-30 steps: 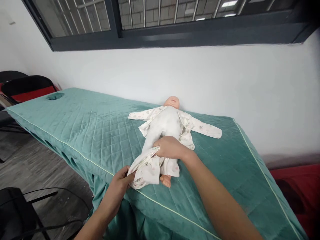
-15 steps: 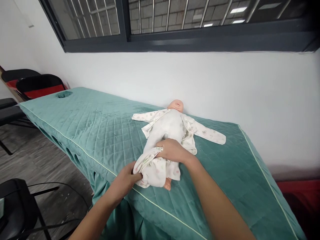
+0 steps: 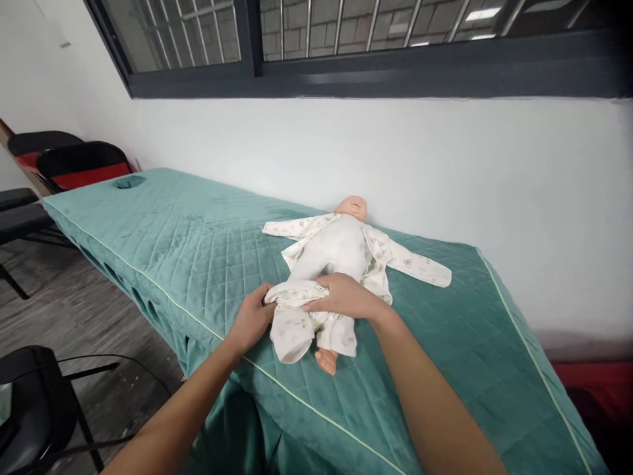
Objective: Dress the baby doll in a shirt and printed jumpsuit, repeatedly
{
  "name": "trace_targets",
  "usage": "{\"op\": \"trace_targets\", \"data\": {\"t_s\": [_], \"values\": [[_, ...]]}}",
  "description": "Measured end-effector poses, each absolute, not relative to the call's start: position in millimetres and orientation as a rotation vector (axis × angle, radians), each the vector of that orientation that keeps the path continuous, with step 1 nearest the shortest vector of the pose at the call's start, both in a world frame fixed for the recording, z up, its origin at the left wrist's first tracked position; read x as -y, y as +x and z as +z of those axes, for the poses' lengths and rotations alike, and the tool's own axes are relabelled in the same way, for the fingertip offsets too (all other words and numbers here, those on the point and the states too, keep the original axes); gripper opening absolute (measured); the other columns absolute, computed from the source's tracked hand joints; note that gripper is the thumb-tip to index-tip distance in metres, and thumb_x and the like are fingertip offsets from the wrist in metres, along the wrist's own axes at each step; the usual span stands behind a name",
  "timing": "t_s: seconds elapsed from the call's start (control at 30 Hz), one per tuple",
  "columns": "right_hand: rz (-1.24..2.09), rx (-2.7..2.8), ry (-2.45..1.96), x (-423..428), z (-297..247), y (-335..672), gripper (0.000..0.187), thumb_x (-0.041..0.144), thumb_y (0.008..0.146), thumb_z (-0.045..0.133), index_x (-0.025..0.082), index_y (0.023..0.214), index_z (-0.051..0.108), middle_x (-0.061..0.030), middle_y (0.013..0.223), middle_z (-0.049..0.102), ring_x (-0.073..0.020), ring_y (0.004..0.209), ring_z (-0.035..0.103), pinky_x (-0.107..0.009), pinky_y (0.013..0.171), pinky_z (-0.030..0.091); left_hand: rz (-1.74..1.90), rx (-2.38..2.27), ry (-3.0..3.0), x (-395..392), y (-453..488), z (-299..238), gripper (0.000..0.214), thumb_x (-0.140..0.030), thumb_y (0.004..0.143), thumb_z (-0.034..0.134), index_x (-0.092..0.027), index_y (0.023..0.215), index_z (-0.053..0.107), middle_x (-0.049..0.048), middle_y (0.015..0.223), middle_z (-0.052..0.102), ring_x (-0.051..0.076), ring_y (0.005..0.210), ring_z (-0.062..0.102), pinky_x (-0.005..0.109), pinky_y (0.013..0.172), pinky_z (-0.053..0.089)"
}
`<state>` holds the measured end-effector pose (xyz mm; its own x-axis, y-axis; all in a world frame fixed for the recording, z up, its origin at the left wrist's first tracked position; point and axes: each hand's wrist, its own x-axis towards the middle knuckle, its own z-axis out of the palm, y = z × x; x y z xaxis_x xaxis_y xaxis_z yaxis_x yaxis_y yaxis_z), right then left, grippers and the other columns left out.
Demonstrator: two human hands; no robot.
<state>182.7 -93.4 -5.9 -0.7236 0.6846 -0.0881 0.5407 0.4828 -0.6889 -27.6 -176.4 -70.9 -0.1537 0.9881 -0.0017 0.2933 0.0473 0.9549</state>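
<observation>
Looking down at a green quilted bed (image 3: 212,264), counting clock hours from the middle of the doll (image 3: 339,241). Got a bare foot (image 3: 326,361) peeking out at 6 o'clock from one leg of some white patterned pants (image 3: 291,335), close to the bed's near edge. Pinching the bunched top of those pants with the left hand (image 3: 253,320) around 8 o'clock, with fingers closed on the cloth. Gripping the same bunch at 6 with the right hand (image 3: 346,295), thumb across the front. Seeing the doll face-up past both hands, on an open patterned top (image 3: 378,247) with sleeves out toward 10 and 3. Spotting black-and-red chairs (image 3: 89,158) between 9 and 10, then white wall (image 3: 297,152) and a dark-framed window (image 3: 356,76) at 12.
</observation>
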Motion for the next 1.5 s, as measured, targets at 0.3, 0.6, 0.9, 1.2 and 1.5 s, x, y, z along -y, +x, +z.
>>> {"op": "trace_targets", "data": {"t_s": [0.3, 0.6, 0.9, 1.2, 1.5], "values": [[1.028, 2.502, -1.089, 92, -9, 181, 0.026, 0.045, 0.076, 0.067, 0.023, 0.090, 0.070, 0.0011, 0.092, 0.073, -0.0223, 0.087, 0.065, -0.027, 0.068, 0.043, 1.357, -1.545, 1.686, 142, -28, -89, 0.005, -0.018, 0.081, 0.054, -0.018, 0.085, 0.059, -0.0008, 0.078, 0.062, 0.014, 0.072, 0.055, 0.026, 0.067, 0.042], [1.130, 2.335, -1.150, 90, -10, 187, 0.027, 0.043, 0.079, 0.065, 0.020, 0.092, 0.070, -0.0009, 0.092, 0.073, -0.0228, 0.087, 0.065, -0.028, 0.070, 0.046, 1.397, -1.374, 2.042, 108, -27, -82, 0.014, -0.015, 0.087, 0.047, -0.016, 0.096, 0.059, 0.0031, 0.092, 0.060, 0.016, 0.085, 0.056, 0.028, 0.078, 0.043], [1.344, 1.988, -1.083, 81, -3, 205, 0.035, 0.051, 0.079, 0.066, 0.016, 0.082, 0.066, -0.0007, 0.068, 0.067, -0.0171, 0.066, 0.062, -0.028, 0.062, 0.046, 1.269, -1.420, 1.952, 99, -26, -90, 0.023, -0.017, 0.087, 0.044, -0.020, 0.104, 0.059, 0.0043, 0.102, 0.064, 0.019, 0.096, 0.060, 0.030, 0.085, 0.044], [1.307, 1.503, -1.138, 72, -17, 221, 0.035, 0.045, 0.072, 0.076, 0.019, 0.091, 0.060, 0.0006, 0.071, 0.067, -0.0142, 0.062, 0.059, -0.026, 0.059, 0.043, 1.248, -1.312, 1.739, 101, -28, -81, 0.022, -0.021, 0.084, 0.048, -0.020, 0.101, 0.062, 0.0034, 0.103, 0.066, 0.020, 0.096, 0.059, 0.031, 0.088, 0.044], [1.201, 1.564, -1.123, 72, -29, 215, 0.027, 0.041, 0.073, 0.076, 0.019, 0.085, 0.065, -0.0020, 0.080, 0.069, -0.0155, 0.075, 0.063, -0.028, 0.070, 0.047, 1.325, -1.032, 1.336, 98, -42, -77, 0.040, -0.047, 0.092, 0.043, -0.015, 0.091, 0.067, 0.0078, 0.091, 0.066, 0.022, 0.087, 0.059, 0.033, 0.082, 0.045]]}}
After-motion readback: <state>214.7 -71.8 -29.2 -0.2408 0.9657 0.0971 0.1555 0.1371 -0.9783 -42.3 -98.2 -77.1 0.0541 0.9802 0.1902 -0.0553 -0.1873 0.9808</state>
